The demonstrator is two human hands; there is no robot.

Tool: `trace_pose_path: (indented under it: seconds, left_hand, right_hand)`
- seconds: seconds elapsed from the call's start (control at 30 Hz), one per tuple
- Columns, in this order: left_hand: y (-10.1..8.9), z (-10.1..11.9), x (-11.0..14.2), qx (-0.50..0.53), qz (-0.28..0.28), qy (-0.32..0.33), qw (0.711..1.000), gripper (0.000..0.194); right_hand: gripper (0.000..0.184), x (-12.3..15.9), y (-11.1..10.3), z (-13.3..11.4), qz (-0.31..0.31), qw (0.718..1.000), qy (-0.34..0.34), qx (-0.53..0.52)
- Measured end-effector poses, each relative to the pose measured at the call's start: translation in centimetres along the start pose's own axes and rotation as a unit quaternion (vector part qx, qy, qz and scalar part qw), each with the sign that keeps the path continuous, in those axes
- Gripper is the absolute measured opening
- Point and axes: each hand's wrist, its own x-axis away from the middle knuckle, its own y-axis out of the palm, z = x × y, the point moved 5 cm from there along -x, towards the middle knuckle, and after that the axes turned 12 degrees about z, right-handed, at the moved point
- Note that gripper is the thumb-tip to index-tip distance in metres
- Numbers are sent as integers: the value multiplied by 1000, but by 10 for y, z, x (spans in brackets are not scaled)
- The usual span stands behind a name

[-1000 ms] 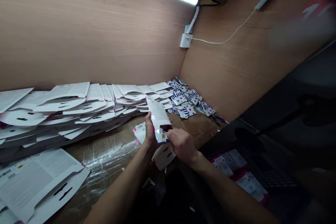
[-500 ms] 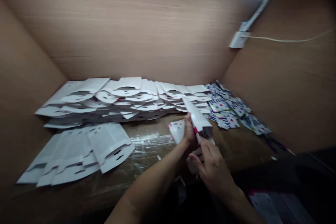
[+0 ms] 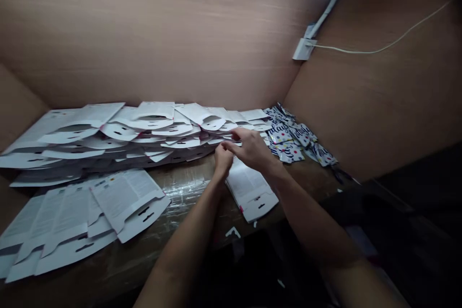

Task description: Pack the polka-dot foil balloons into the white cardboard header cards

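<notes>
And look at that: white hang cards (image 3: 119, 127) with pink edges, beside white foil packets (image 3: 288, 142) dotted red and yellow, lettered in navy!

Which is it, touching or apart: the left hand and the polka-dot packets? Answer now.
Apart. The head view shows the left hand clear of the polka-dot packets, with the right hand between them.

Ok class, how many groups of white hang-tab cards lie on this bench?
3: a long row against the back wall, a fanned group at front left, and a small stack below the right hand. More may be hidden.
</notes>
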Motion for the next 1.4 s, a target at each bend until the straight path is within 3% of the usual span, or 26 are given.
trace_pose_path:
  seconds: [0.13, 0.2, 0.27, 0.37, 0.43, 0.5, 0.57, 0.6, 0.67, 0.73, 0.77, 0.87, 0.97, 1.03, 1.1, 1.2, 1.3, 1.37, 1.4]
  left_hand:
    - [-5, -7, -15, -48, 39, 35, 997, 14]
    - [-4, -8, -16, -70, 46, 52, 995, 14]
    - [-3, -7, -14, -92, 48, 70, 992, 15]
    - [-1, 0, -7, -121, 45, 99, 987, 16]
    - [2, 5, 0, -133, 55, 124, 982, 24]
    - [8, 4, 11, -95, 55, 104, 989, 43]
    - [20, -4, 25, -32, 10, 34, 999, 59]
    - [28, -9, 35, 7, -43, -24, 999, 62]
    - [45, -19, 59, 82, -175, -148, 970, 68]
    - [54, -20, 83, 154, -276, -247, 916, 78]
    - [55, -18, 92, 183, -301, -280, 893, 83]
    - [52, -9, 100, 210, -301, -295, 882, 92]
    - [52, -3, 101, 196, -293, -282, 892, 94]
    - [53, -3, 102, 187, -296, -278, 895, 95]
    - [54, -4, 102, 185, -296, -273, 896, 96]
    - [54, -5, 98, 181, -283, -266, 903, 95]
    - [52, -2, 86, 192, -256, -258, 912, 93]
    - [50, 4, 76, 213, -239, -242, 916, 90]
    - [49, 7, 72, 223, -234, -232, 917, 89]
  right_hand:
    - [66, 126, -24, 57, -29, 983, 121, 134]
    - [61, 181, -27, 80, -44, 969, 194, 149]
    - [46, 213, -29, 94, -10, 961, 247, 127]
    - [27, 222, -39, 99, 115, 946, 291, 87]
    - [25, 219, -52, 100, 215, 913, 342, 53]
    - [28, 216, -62, 101, 310, 856, 411, -37]
    - [32, 211, -62, 100, 368, 779, 474, -185]
    - [34, 208, -57, 97, 372, 738, 498, -263]
    - [36, 200, -45, 85, 344, 669, 532, -389]
    - [34, 191, -33, 68, 290, 633, 543, -469]
    - [33, 187, -28, 59, 263, 627, 538, -499]
    - [37, 180, -19, 42, 218, 631, 507, -545]
    - [29, 180, -14, 45, 239, 657, 511, -501]
    - [26, 182, -12, 50, 272, 696, 508, -427]
    - [31, 185, -14, 54, 297, 755, 481, -331]
    - [43, 186, -20, 60, 255, 834, 432, -229]
    - [50, 175, -39, 91, 171, 880, 406, -176]
    - [53, 162, -66, 133, 168, 875, 450, -60]
    - [54, 155, -82, 157, 171, 852, 493, 25]
